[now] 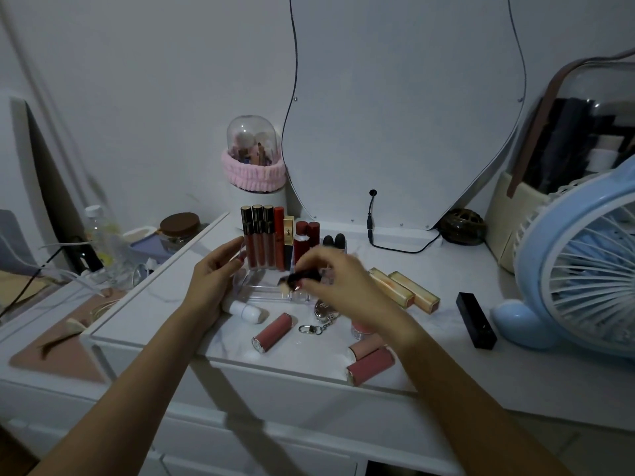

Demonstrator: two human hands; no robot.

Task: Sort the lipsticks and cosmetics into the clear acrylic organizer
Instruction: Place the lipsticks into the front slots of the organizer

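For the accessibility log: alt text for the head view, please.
A person's right hand holds a small dark lipstick over a clear acrylic organizer already partly filled, while the left hand steadies its side; more lipsticks lie loose on the white dresser.

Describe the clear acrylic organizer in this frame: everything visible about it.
The clear organizer sits on the white dresser top below the mirror. It looks like transparent plastic, stepped, with a low front section that looks empty. Its back slots hold upright tubes: three dark red glosses with gold caps, other red lipsticks and two black caps. The left hand rests against its left side; the right hand holds a small dark item, blurred, over its front.
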